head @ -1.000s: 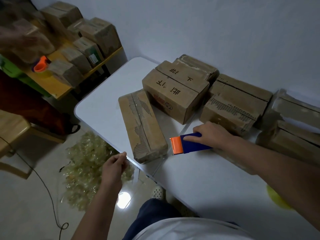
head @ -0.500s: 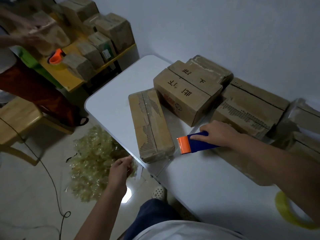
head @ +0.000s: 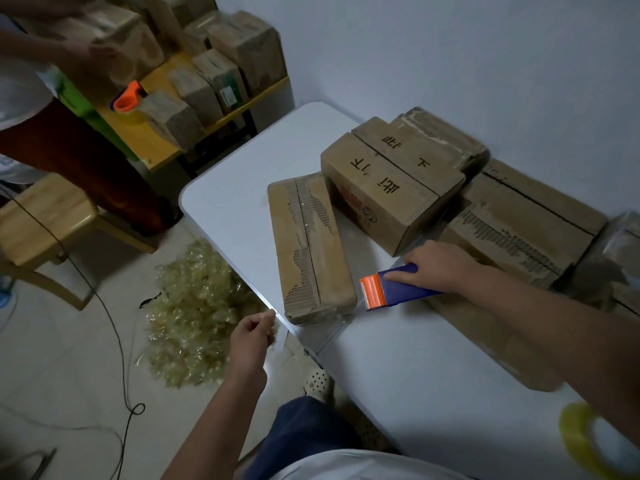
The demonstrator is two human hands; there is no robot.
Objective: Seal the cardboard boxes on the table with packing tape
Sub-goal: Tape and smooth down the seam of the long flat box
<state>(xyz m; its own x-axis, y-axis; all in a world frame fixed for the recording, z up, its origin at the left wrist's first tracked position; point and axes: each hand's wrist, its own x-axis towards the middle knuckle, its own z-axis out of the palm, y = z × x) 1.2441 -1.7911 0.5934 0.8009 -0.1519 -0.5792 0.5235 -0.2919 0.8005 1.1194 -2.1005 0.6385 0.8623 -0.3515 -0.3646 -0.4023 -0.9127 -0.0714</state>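
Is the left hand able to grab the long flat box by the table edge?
Probably yes. The left hand pinches a strip of clear tape just off the table's edge, right beside the long flat box's near end, with nothing between them. It would have to let go of the tape first.

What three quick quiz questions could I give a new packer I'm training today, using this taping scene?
1. True or false: the right hand holds the blue and orange tape dispenser.
2. Where is the left hand? A) on the long flat box B) at the table edge, beside that box C) on the yellow tape roll
3. Fill in: the pile of crumpled used tape lies on the ____.

Key: 1 true; 2 B; 3 floor. The long flat box lies on the white table; the yellow tape roll sits apart.
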